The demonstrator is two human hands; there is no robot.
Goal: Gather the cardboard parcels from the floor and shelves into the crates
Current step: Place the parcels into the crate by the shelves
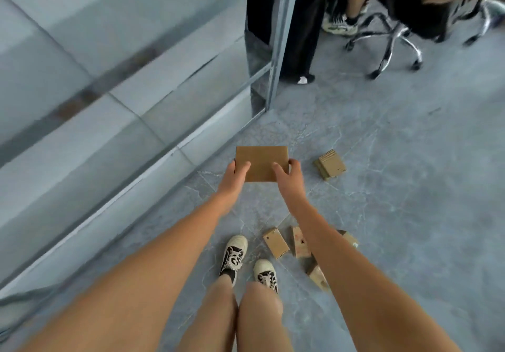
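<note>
Cardboard is already in both hands: a flat brown parcel (261, 163) is held out in front of the person, above the grey floor (396, 174), with its long axis running left to right across the view. The left hand (237, 172) grips its left end and the right hand (287, 172) its right end, each with the thumb laid on the top face and the fingers curled under the edge, so the parcel sits level between them and neither hand is free. No crate shows anywhere in the head view, so which way the parcel must travel cannot be told from here; a turn of the body is likely needed before it can be set down. Loose parcels lie on the floor to the person's right: a small stack (330, 168) just beyond the right hand, and a scatter of small boxes (276, 243) near the shoes (233, 252), partly hidden under the right forearm. The right hand is the nearer one to all of these. To the left runs the metal shelf (114, 133), blurred, with nothing clearly readable on it.
</note>
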